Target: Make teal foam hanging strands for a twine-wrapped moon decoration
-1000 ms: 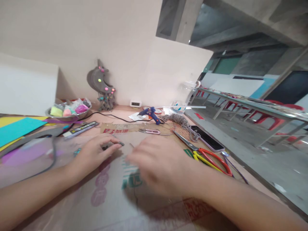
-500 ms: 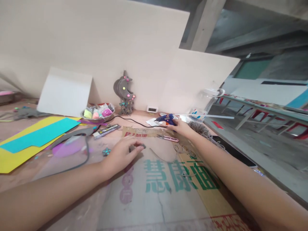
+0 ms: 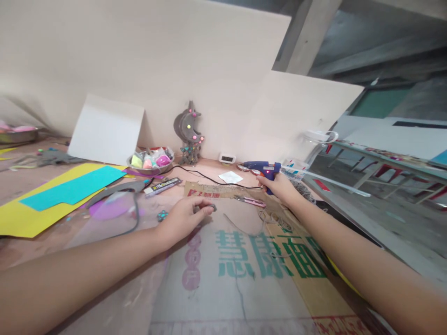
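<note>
My right hand (image 3: 277,187) is wrapped round the handle of a blue glue gun (image 3: 260,166), lifted off the table with its nozzle pointing left; a black cord (image 3: 195,174) trails from it. My left hand (image 3: 185,215) rests on the cardboard sheet (image 3: 244,270), fingers pinched on a small dark grey piece (image 3: 212,207). A small pink-handled snipper (image 3: 252,200) lies between the two hands.
A grey moon-shaped craft (image 3: 188,126) leans on the back wall, beside a metal bowl of coloured clay (image 3: 151,162). Yellow and teal paper (image 3: 63,190) lie at the left, with a white card (image 3: 104,130) behind them. Twine (image 3: 302,190) sits near the right table edge.
My right hand reached from the middle of the cardboard to the back, closed on the glue gun and raised it. My left hand stayed on the small grey piece. The view swung left.
</note>
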Tool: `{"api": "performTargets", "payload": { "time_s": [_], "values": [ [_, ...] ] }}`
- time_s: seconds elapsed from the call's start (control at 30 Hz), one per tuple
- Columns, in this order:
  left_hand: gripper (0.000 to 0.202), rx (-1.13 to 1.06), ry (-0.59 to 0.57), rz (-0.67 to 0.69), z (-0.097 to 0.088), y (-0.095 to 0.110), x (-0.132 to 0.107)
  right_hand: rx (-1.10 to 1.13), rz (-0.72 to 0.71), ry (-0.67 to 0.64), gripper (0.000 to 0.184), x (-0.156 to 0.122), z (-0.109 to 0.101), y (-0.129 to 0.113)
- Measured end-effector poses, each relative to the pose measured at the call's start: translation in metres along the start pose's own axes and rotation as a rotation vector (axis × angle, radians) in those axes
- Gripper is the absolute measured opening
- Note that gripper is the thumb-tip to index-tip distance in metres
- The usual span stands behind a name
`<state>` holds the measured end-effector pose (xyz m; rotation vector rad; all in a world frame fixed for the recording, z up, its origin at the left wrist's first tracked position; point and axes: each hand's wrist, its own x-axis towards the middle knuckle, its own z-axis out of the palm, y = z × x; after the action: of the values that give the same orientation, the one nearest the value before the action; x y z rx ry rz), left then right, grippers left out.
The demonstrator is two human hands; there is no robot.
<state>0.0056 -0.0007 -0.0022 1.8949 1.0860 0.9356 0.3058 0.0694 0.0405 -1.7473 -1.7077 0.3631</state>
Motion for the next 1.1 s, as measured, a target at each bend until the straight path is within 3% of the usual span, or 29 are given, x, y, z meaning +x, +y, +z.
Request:
{"api": "performTargets", "payload": {
  "time_s": [0.17, 0.3, 0.43, 0.83, 1.1],
  "values": [
    [0.021, 0.047, 0.014, 0.014, -0.002, 0.003, 0.0, 0.147, -0.11, -0.134, 0.034, -0.046, -0.003, -0.024],
    [0.024, -0.016, 0.003, -0.004, -0.001, 0.002, -0.001, 0.253, -0.167, -0.122, 0.027, -0.085, 0.008, -0.035],
    [0.023, -0.112, -0.041, -0.032, 0.001, 0.0, 0.0, 0.277, -0.106, -0.145, 0.028, -0.107, 0.019, -0.033],
    [0.022, -0.044, -0.047, -0.078, -0.002, 0.002, 0.001, 0.097, -0.065, -0.258, 0.036, -0.117, 0.021, -0.04],
    [0.016, -0.038, -0.042, -0.097, -0.002, 0.005, 0.001, -0.018, -0.033, -0.217, 0.037, -0.118, 0.022, -0.041]
  ]
}}
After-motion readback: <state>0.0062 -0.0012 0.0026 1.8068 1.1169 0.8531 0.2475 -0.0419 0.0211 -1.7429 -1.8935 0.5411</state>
